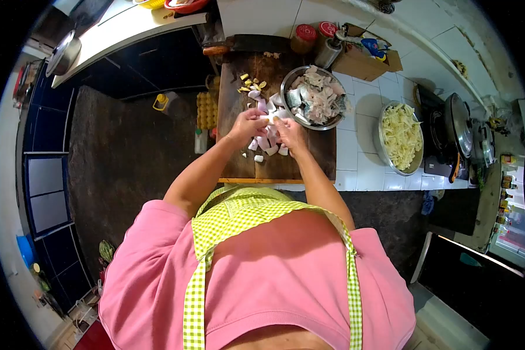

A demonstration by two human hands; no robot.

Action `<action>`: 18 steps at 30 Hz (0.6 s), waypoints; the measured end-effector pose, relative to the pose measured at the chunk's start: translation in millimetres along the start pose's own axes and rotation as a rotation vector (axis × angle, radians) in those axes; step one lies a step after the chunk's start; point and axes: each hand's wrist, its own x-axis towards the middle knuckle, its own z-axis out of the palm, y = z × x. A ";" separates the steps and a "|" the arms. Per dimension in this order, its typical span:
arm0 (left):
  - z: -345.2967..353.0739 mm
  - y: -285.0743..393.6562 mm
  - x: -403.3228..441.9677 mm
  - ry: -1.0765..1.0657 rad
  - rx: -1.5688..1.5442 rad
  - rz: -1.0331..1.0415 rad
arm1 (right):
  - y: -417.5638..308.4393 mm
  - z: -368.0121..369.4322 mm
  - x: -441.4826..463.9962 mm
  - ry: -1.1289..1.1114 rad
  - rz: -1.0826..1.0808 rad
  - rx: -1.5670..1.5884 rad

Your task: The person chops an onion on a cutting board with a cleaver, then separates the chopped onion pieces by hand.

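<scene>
White chunk (269,118) between both hands (247,124) (290,133).

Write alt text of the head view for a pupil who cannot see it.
A person's left hand and right hand handle white chunks over a wooden board, near a metal bowl of fish-like pieces. Pale shreds fill another bowl on the right; a pink shirt and checked apron show below.

2 bare hands (249,124); 2 rd. steel bowls (321,126) w/ food; 2 red-lidded jars (304,36); 1 rect. brown wooden board (318,154); 1 dark-bladed, wood-handled cleaver (259,43); white chunks (262,143), 10+, exact no. unclear.
</scene>
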 end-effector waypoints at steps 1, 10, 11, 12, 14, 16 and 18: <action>2.9 -1.9 -3.7 0.003 -0.004 0.000 | -4.6 2.4 -5.1 -0.010 -0.097 0.228; 13.9 -0.3 -23.2 -0.066 0.336 0.011 | -19.7 -14.7 -30.1 -0.287 0.092 0.649; 14.6 -0.1 -23.6 -0.033 0.300 -0.038 | -20.4 -13.6 -30.0 -0.286 0.093 0.649; 18.3 -1.2 -24.6 0.000 0.289 -0.017 | -20.3 -12.6 -29.5 -0.283 0.065 0.561; 22.4 1.6 -26.4 0.012 0.348 -0.032 | -21.3 -12.1 -27.8 -0.267 -0.002 0.362; 23.3 3.1 -23.8 0.026 0.409 -0.041 | -4.7 -6.3 -15.5 -0.187 -0.113 0.192; 21.1 3.8 -17.4 0.022 0.257 -0.070 | 7.2 2.0 -10.3 -0.072 -0.235 0.002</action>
